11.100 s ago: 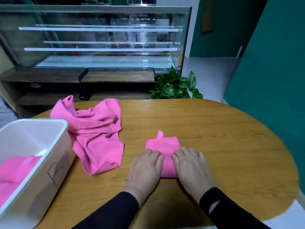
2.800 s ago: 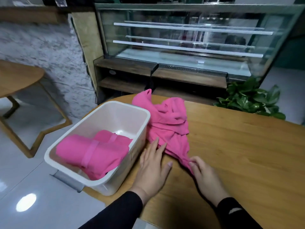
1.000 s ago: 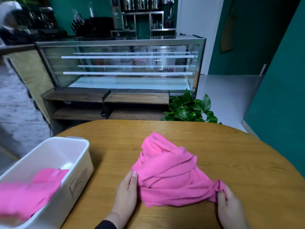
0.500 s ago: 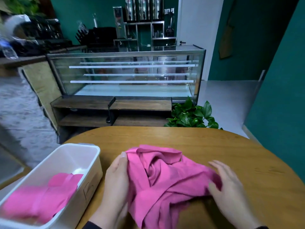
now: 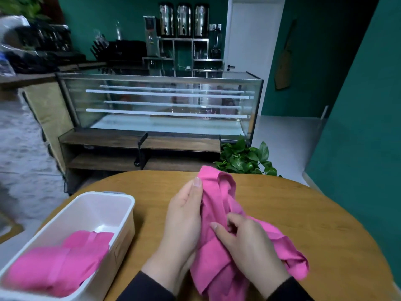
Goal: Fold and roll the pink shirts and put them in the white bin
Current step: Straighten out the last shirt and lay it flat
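I see the crumpled bright pink cotton shirt (image 5: 219, 216) bunched above the round wooden desk (image 5: 325, 224); my left hand (image 5: 184, 216) and right hand (image 5: 247, 240) both grasp it. Rolled pink shirts (image 5: 58, 263) lie blurred inside the white plastic bin (image 5: 121, 216), cut off at the corner.

A café or bakery shop: a glass display case (image 5: 165, 105) mid-frame, three steel drink urns (image 5: 184, 19) at top centre.
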### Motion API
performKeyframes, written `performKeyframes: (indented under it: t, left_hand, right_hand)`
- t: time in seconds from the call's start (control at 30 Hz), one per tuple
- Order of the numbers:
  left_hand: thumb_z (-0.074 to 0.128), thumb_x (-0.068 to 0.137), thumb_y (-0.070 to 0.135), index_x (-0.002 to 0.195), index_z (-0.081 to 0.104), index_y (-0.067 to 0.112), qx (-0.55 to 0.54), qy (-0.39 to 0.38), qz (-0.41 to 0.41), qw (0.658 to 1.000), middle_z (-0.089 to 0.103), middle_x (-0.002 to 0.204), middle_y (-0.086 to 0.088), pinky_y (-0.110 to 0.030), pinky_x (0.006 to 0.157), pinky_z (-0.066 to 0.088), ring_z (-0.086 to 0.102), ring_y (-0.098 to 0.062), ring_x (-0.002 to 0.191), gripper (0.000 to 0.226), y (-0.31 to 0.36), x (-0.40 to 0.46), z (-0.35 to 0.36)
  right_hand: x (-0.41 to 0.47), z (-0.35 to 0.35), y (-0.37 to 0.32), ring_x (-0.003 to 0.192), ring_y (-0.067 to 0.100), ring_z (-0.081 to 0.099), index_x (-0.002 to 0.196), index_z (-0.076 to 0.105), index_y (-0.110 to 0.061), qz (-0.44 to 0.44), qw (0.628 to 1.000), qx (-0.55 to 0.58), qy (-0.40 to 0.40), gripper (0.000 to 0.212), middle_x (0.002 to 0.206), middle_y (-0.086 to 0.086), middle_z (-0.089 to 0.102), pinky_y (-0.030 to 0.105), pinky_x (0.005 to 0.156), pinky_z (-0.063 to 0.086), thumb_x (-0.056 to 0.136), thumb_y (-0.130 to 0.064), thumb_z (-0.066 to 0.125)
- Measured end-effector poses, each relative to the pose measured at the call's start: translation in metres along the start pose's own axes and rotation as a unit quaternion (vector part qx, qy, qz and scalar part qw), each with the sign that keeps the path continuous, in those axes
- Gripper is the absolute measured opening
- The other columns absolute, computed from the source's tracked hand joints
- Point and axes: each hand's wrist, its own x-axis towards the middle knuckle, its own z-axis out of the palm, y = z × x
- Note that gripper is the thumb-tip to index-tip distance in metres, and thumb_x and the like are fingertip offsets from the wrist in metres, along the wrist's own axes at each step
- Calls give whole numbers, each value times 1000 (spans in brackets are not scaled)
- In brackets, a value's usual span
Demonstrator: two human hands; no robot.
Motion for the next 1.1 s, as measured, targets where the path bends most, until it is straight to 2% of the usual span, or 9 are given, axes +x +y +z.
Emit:
performKeyframes:
  t: [0.13,0.23,0.33,0.4,0.5,0.63,0.8,0.93,1.1]
  left_hand:
    - [49,100,49,103,72,14,6,39,7,999,70,113,-19,-57,106,44,62,-22,113,42,9,27,-13]
    - [51,102,35,103,74,31,198,86,60,975,72,104,15,-29,100,49,62,-7,113,24,14,47,-25]
    - [64,95,29,122,63,29,307,65,131,940,68,99,17,-23,90,50,63,-2,97,27,30,53,-19]
    - [72,88,34,142,49,30,391,-24,201,898,59,124,14,-15,102,39,51,3,115,58,39,57,-9]
    - [76,85,38,152,33,37,450,-216,190,845,46,148,12,-27,115,30,38,-3,138,79,47,64,6]
    - [69,92,26,86,68,17,425,-229,141,864,64,67,11,-29,60,46,57,-1,62,11,51,75,13]
    - [56,89,7,77,68,20,367,-105,156,911,61,59,12,-26,55,42,55,-8,60,21,79,93,9]
    - [56,87,9,70,61,12,371,-64,174,910,62,68,-11,-44,67,48,58,-27,70,18,84,96,13]
    - [67,84,12,87,72,22,466,15,279,839,65,68,8,-34,68,46,59,-19,72,11,104,110,4]
  right_hand:
    - [27,-38,-1,51,10,43,63,45,-18,12,996,26,79,39,51,-2,47,23,50,33,97,-29,62]
    - [53,-74,-5,60,11,52,72,52,-19,-9,994,27,102,30,61,-3,56,21,53,35,101,-28,55]
    - [72,-93,-12,75,8,59,82,61,-26,-52,996,37,55,22,76,-8,64,27,65,42,102,-30,54]
    - [76,-103,-17,79,6,62,87,66,-29,-87,996,19,23,17,81,-10,68,29,71,47,101,-31,56]
    - [73,-114,-30,81,1,64,91,72,-30,-137,989,48,-40,15,85,-16,72,17,70,47,100,-28,60]
    - [73,-123,-33,57,4,52,85,71,-25,-152,986,53,-41,11,63,-11,62,14,55,36,94,-30,69]
    - [74,-126,-5,46,6,36,74,68,-15,-60,992,-21,-106,26,51,-11,46,17,46,30,90,-34,74]
    - [76,-115,-5,53,7,45,69,56,-6,-71,997,33,7,31,66,1,56,13,53,35,98,-17,62]
    - [99,-149,-35,65,10,37,72,49,3,-81,938,135,309,28,67,8,45,32,60,33,95,-13,49]
